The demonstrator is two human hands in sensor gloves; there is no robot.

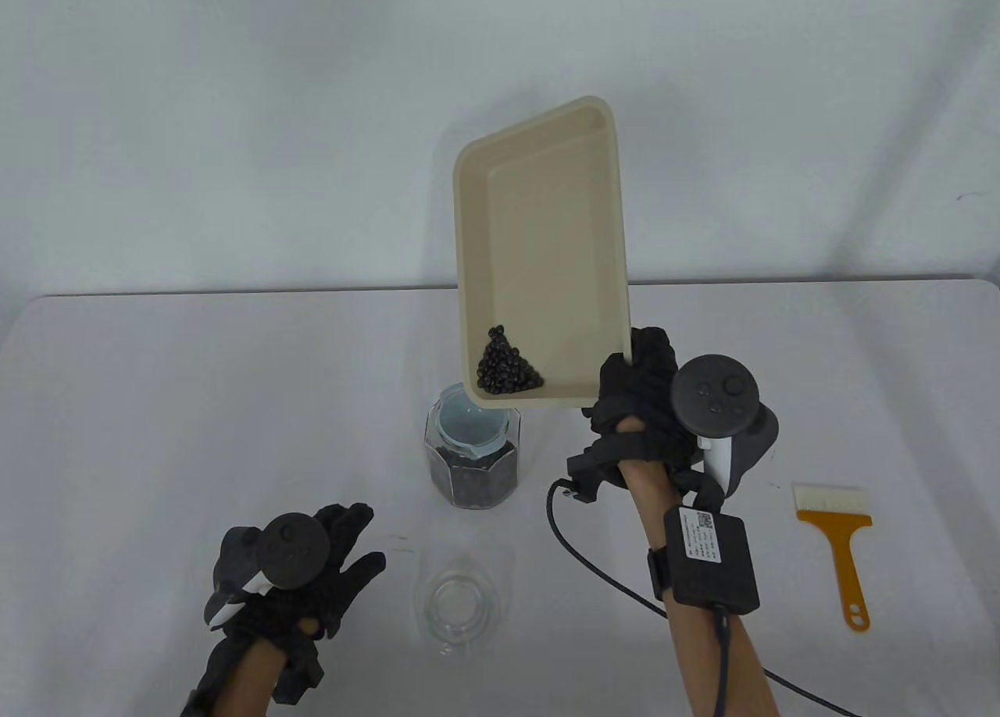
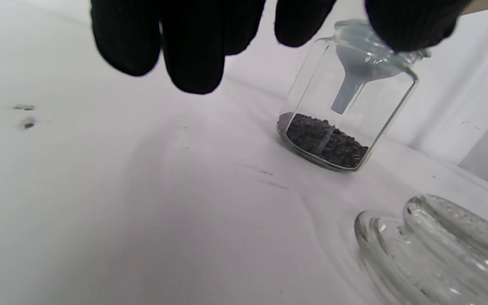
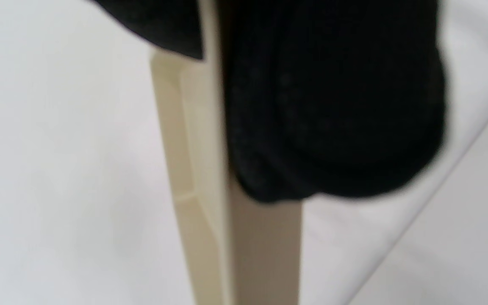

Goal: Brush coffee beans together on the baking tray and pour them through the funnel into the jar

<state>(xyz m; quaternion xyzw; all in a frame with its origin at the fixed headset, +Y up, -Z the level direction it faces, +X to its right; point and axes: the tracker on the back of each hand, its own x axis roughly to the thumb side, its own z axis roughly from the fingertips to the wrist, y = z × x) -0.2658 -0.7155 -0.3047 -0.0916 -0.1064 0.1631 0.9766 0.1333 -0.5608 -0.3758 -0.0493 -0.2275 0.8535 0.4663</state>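
My right hand (image 1: 634, 393) grips the near right corner of the beige baking tray (image 1: 547, 225) and holds it tilted up above the table. A small heap of dark coffee beans (image 1: 508, 371) lies in the tray's lowest corner, right above the pale blue funnel (image 1: 469, 428) that sits in the glass jar (image 1: 472, 467). The jar (image 2: 347, 106) holds a layer of beans at its bottom. My left hand (image 1: 336, 549) rests on the table left of the jar, fingers spread and holding nothing. In the right wrist view the tray's edge (image 3: 201, 190) shows beneath my gloved fingers (image 3: 333, 106).
The jar's glass lid (image 1: 457, 604) lies on the table in front of the jar, also seen as the lid (image 2: 439, 250) in the left wrist view. A brush with an orange handle (image 1: 840, 549) lies at the right. A black cable (image 1: 594, 568) trails from my right wrist.
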